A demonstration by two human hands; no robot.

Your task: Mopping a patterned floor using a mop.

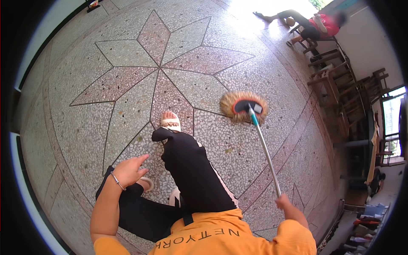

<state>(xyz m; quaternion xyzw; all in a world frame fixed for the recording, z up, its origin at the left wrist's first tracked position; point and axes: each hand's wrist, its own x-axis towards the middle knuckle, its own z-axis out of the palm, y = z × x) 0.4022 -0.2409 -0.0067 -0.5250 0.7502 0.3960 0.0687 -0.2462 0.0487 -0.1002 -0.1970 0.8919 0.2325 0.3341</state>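
My right hand is closed around the upper end of a metal mop handle. The handle runs away from me to a teal joint and a wide mop head with a shaggy tan fringe and a dark, red-edged centre. That mop head rests on the speckled terrazzo floor, to the right of my forward foot. My left hand, with a bracelet at the wrist, hangs over my left leg with its fingers apart and holds nothing.
A person in a red top sits on a chair at the upper right, legs stretched out. Wooden chairs line the right wall. Shoes and other items lie along the lower right. A white wall base curves along the left.
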